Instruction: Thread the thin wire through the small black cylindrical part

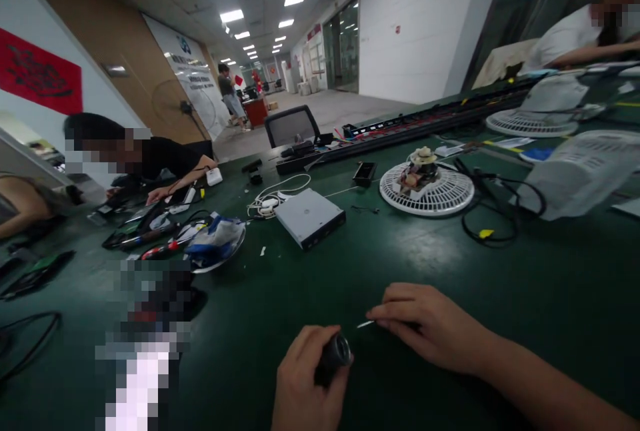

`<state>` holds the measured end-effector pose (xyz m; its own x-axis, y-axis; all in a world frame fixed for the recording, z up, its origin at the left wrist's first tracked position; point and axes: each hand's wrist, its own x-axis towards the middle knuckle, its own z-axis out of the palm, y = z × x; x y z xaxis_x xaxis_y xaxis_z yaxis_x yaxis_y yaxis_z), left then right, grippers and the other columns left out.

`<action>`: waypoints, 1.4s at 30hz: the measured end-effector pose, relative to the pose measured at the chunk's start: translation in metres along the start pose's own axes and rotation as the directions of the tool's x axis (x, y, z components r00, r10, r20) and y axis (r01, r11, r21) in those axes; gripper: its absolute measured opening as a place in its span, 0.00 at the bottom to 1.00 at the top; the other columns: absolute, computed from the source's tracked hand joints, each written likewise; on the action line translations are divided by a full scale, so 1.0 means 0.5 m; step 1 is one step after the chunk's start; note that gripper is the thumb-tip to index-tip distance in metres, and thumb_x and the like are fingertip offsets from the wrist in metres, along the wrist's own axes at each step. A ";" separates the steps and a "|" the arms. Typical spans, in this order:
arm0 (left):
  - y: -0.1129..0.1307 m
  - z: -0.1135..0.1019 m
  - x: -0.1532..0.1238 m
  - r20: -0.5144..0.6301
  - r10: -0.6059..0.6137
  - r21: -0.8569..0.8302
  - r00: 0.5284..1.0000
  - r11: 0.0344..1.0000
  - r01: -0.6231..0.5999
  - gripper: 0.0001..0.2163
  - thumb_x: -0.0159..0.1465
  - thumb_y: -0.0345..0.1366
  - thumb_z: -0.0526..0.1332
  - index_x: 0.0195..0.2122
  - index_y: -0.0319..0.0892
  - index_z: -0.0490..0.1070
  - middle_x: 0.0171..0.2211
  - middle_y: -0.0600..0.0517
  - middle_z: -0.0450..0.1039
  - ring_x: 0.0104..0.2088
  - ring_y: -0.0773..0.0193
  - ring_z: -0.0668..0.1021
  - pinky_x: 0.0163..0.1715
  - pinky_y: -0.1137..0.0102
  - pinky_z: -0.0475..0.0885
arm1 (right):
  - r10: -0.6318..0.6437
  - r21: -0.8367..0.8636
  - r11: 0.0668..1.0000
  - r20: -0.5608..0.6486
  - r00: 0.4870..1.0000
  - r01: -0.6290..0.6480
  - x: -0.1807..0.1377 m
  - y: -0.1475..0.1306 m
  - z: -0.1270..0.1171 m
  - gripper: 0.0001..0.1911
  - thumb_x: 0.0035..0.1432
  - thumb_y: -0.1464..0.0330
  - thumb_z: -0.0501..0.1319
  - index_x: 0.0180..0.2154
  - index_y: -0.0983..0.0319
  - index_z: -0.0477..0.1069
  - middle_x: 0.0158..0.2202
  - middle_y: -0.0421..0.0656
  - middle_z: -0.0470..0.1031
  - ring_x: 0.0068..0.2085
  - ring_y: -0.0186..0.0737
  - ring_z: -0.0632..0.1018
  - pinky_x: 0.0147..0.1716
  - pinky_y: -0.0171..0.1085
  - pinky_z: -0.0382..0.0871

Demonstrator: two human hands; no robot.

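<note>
In the head view, my left hand (306,377) is wrapped round a short black cylinder (336,355), perhaps a lens. Its round end with a shiny rim faces right. My right hand (425,321) pinches a thin, pale, pointed piece (366,323). Its tip points left toward the cylinder, with a small gap between them. The rest of that piece is hidden in my fingers, so its kind cannot be made out. Both hands are just above the green tabletop (240,371).
Beyond my hands lie a grey disc drive (310,216), a white cable (265,203) and a fan grille with a motor (427,187). A black cable (515,217) and translucent plastic housings (580,174) stand right. At left are a blue-and-white bundle (215,241) and a seated person (165,157).
</note>
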<state>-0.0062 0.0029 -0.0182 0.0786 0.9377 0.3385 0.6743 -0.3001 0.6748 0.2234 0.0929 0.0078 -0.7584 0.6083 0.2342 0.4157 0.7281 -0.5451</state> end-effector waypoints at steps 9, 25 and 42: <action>-0.003 -0.012 0.007 0.062 -0.033 0.100 0.998 0.995 0.026 0.17 0.59 0.34 0.65 0.50 0.50 0.72 0.43 0.53 0.75 0.41 0.62 0.79 0.41 0.68 0.77 | -0.019 -0.184 0.983 0.044 0.999 0.027 -0.004 -0.041 0.015 0.13 0.65 0.70 0.53 0.43 0.59 0.75 0.33 0.43 0.76 0.34 0.38 0.71 0.33 0.36 0.61; 0.010 -0.008 0.012 0.108 0.030 0.147 0.994 0.988 -0.045 0.17 0.60 0.34 0.63 0.51 0.45 0.71 0.43 0.49 0.77 0.41 0.59 0.80 0.41 0.65 0.77 | 0.017 -0.277 0.961 0.053 0.998 -0.001 0.007 -0.075 0.009 0.10 0.63 0.70 0.54 0.40 0.60 0.73 0.34 0.43 0.75 0.36 0.40 0.75 0.33 0.36 0.63; 0.012 -0.015 0.010 0.136 0.093 0.242 0.986 0.962 -0.124 0.11 0.59 0.33 0.63 0.44 0.45 0.72 0.37 0.52 0.77 0.36 0.61 0.79 0.37 0.66 0.76 | 0.095 -0.099 0.991 0.075 0.993 -0.088 0.006 -0.067 0.035 0.11 0.63 0.68 0.54 0.41 0.59 0.74 0.37 0.42 0.78 0.38 0.41 0.76 0.36 0.37 0.64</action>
<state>-0.0072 0.0046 -0.0075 0.2399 0.9210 0.3070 0.8169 -0.3624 0.4487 0.1985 0.0651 0.0127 -0.7507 0.6496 0.1203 0.5282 0.6995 -0.4813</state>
